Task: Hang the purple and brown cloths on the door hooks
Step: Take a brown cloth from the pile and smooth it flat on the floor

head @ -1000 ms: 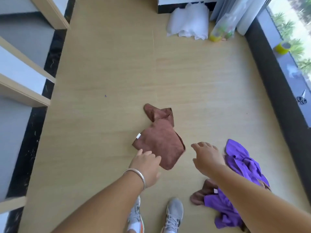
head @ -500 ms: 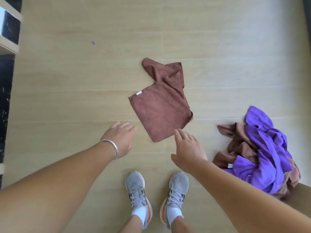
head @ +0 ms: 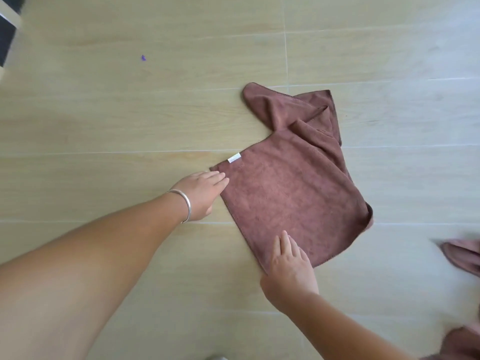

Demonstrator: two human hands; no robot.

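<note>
A brown cloth [head: 291, 193] lies on the pale wooden floor, mostly flat, with its far end rumpled and a small white tag at its left corner. My left hand [head: 201, 194], a silver bangle on the wrist, reaches to the cloth's left edge with straight fingers touching it. My right hand [head: 289, 268] lies with straight fingers on the cloth's near corner. No purple cloth and no door hooks are in view.
Parts of another brown cloth [head: 465, 255] show at the right edge of the frame, blurred. A tiny purple scrap [head: 143, 57] lies on the floor at the far left. A dark skirting strip [head: 6, 40] runs along the top left corner.
The view has dropped closer to the floor. Both hands have moved forward onto the brown cloth's edges. The purple pile and my shoes have left the frame.
</note>
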